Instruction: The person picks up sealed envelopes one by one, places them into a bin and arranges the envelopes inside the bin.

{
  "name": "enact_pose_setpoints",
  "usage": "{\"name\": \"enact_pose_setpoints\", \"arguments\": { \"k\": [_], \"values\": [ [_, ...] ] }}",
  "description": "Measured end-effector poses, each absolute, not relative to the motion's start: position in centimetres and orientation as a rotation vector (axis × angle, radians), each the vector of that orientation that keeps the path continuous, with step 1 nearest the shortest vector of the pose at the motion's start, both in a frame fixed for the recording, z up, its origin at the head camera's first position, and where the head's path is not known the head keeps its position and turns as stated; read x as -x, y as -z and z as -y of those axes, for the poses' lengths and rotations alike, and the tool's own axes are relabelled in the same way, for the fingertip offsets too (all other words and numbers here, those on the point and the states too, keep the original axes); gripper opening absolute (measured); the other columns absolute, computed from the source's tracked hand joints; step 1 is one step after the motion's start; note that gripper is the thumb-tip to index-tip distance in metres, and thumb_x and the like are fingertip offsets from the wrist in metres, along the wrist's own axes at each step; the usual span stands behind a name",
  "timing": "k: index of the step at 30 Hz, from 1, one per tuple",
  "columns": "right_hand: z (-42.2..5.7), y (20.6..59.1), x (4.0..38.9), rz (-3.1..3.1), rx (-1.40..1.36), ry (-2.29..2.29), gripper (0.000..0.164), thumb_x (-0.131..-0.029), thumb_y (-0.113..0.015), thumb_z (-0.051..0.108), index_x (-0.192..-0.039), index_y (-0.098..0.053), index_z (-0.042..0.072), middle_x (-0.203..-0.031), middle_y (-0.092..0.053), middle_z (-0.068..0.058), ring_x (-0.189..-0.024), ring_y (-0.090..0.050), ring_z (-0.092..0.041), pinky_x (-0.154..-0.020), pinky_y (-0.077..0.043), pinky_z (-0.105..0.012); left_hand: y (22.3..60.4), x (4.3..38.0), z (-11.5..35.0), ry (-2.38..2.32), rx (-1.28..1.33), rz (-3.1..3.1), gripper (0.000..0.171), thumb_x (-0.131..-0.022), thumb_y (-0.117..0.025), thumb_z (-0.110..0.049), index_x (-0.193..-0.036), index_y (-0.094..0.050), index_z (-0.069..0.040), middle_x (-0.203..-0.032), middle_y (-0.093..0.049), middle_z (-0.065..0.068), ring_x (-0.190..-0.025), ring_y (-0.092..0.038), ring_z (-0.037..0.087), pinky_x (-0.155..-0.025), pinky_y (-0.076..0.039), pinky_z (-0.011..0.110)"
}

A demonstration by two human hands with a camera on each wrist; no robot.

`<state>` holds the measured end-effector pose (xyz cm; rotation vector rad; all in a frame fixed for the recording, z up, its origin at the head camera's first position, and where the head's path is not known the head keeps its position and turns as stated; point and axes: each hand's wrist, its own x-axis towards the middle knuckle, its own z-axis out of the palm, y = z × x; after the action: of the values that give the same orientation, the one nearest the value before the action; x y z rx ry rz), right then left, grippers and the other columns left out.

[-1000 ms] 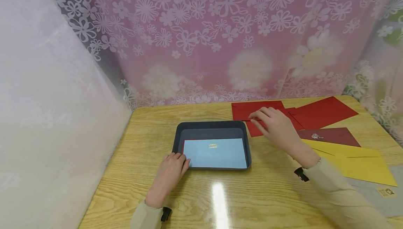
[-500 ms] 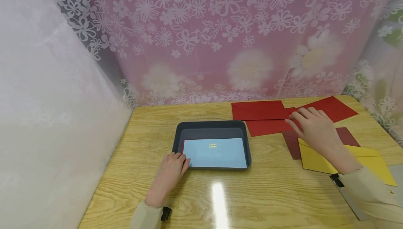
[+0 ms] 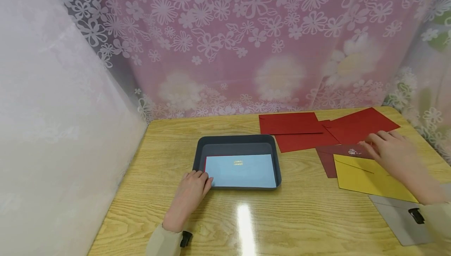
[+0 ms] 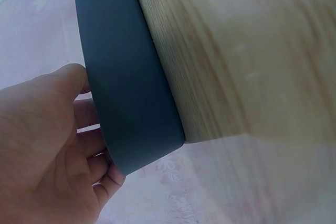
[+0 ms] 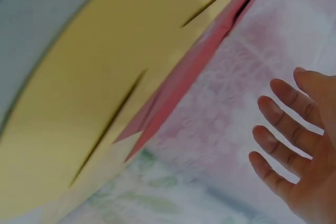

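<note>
My left hand (image 3: 192,191) grips the near left corner of a dark grey tray (image 3: 236,149). In the left wrist view its thumb and fingers lie along the rim of the tray (image 4: 123,77). Inside the tray lies a pale blue envelope (image 3: 243,175) with small gold print, and a thin red edge shows beneath it. On the right side, my right hand (image 3: 396,156) hovers over a yellow envelope (image 3: 363,175) and a maroon envelope (image 3: 327,162). Its fingers are apart and hold nothing, as the right wrist view shows.
Behind the maroon envelope, several red envelopes (image 3: 290,123) overlap near the far edge of the wooden table (image 3: 169,142). A grey envelope (image 3: 398,220) lies at the near right, partly under the yellow one. A pink floral curtain (image 3: 225,52) hangs behind the table.
My right hand has moved from above the red envelopes to the right and nearer, over the maroon and yellow envelopes. My left hand and the tray have stayed put.
</note>
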<state>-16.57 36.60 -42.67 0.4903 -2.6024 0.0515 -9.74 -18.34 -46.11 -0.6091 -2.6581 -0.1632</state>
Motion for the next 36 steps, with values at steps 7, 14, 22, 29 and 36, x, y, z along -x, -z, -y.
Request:
{"name": "enact_pose_setpoints", "arguments": {
  "k": [7,14,22,29,36],
  "values": [
    [-38.9,44.0,16.1,2.752,-0.438,0.072,0.034,-0.08,-0.083,0.022,-0.082,-0.06,-0.003,-0.073,-0.062,-0.02,-0.069,-0.057,-0.042,-0.064,-0.052,-0.056,46.1,9.8,18.4,0.161,0.611,2.666,0.021,-0.097,-0.07,-0.022,-0.079,-0.067,-0.012,-0.073,-0.061,0.001,-0.067,-0.055,0.021,-0.065,-0.041,0.033],
    [-40.1,44.9,16.0,3.03,-0.405,0.011,0.04,-0.085,-0.079,0.036,-0.088,-0.065,-0.001,-0.086,-0.062,-0.021,-0.08,-0.056,-0.046,-0.073,-0.051,-0.06,46.2,9.8,18.4,0.166,0.611,2.68,0.021,-0.098,-0.069,-0.023,-0.08,-0.067,-0.012,-0.074,-0.061,0.001,-0.067,-0.055,0.021,-0.066,-0.041,0.033],
    [-40.3,45.4,16.3,3.108,-0.429,-0.078,0.045,-0.078,-0.084,0.041,-0.087,-0.064,0.001,-0.083,-0.056,-0.013,-0.073,-0.053,-0.035,-0.066,-0.053,-0.053,45.9,9.6,18.3,0.165,0.61,2.675,0.019,-0.097,-0.07,-0.021,-0.081,-0.068,-0.011,-0.074,-0.061,0.002,-0.068,-0.055,0.021,-0.066,-0.042,0.033],
    [-40.4,45.9,16.9,3.089,-0.475,-0.13,0.046,-0.073,-0.088,0.035,-0.084,-0.058,0.002,-0.082,-0.052,-0.012,-0.069,-0.05,-0.027,-0.062,-0.05,-0.044,45.9,9.7,18.3,0.164,0.606,2.676,0.021,-0.097,-0.07,-0.022,-0.08,-0.066,-0.012,-0.072,-0.058,0.001,-0.066,-0.052,0.02,-0.065,-0.039,0.032],
    [-40.4,46.1,17.2,3.117,-0.504,-0.219,0.055,-0.073,-0.089,0.04,-0.081,-0.048,0.004,-0.076,-0.043,-0.005,-0.069,-0.041,-0.019,-0.063,-0.037,-0.032,46.2,9.9,18.4,0.162,0.63,2.629,0.019,-0.096,-0.071,-0.021,-0.08,-0.067,-0.012,-0.072,-0.058,0.0,-0.064,-0.051,0.019,-0.063,-0.038,0.031]
  ]
}}
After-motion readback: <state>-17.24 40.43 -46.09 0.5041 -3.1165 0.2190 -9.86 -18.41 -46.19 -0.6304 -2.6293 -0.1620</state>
